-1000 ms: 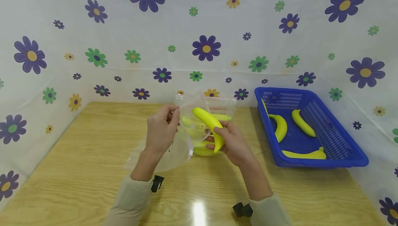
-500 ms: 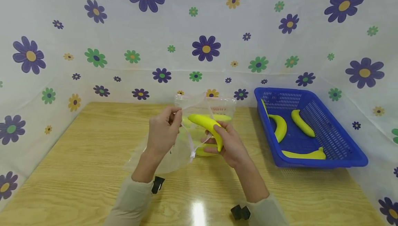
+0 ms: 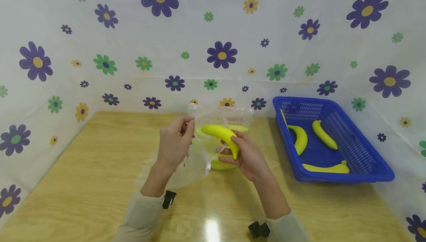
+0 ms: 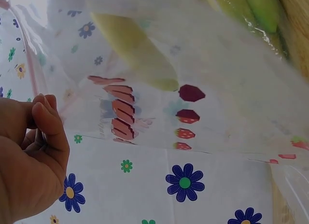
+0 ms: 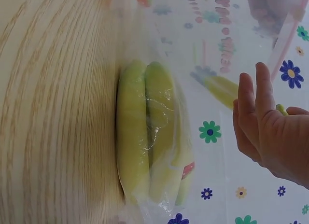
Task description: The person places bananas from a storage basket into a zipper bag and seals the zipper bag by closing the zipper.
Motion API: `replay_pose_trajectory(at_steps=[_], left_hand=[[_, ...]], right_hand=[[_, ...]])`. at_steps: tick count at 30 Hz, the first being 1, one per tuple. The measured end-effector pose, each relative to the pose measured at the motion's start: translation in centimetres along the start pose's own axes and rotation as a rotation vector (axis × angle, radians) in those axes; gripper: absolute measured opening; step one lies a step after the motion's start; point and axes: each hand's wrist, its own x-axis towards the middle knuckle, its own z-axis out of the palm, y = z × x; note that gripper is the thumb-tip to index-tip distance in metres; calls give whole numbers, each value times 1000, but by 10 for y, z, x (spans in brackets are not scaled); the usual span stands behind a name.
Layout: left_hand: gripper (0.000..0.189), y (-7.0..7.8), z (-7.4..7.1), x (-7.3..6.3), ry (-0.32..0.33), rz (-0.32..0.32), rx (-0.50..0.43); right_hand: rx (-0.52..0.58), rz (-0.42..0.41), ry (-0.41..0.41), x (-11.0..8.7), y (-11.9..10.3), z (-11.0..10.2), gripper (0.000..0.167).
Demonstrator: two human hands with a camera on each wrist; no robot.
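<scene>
The left hand (image 3: 176, 142) pinches a clear zip bag (image 3: 191, 175) by its edge; the right hand (image 3: 249, 157) grips a banana (image 3: 216, 131), a blue basket (image 3: 342, 178) rightward.

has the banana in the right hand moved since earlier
Yes: in the head view, the banana has swung its far end left and lower relative to the blue basket.

It looks like a screened-off booth: flowered sheeting (image 3: 193, 31) encloses the back and both sides of a wood-grain tabletop (image 3: 100, 175), whose surface shows a bright glare (image 3: 212, 231). Whether this stands in a home, lab or workshop cannot be told.
</scene>
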Motion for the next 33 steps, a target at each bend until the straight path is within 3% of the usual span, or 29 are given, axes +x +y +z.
replay_pose_trajectory(at_steps=[10,24,33], left_hand=[[13,1,-1,-3,-14,-24,1],[11,1,3,0,9,27,44],[11,-1,2,0,14,19,46]], right_hand=[[-19,-7,15,-1,2,0,42],[-7,-23,-23,-1,2,-2,47],[-11,-24,-25,0,3,-3,46]])
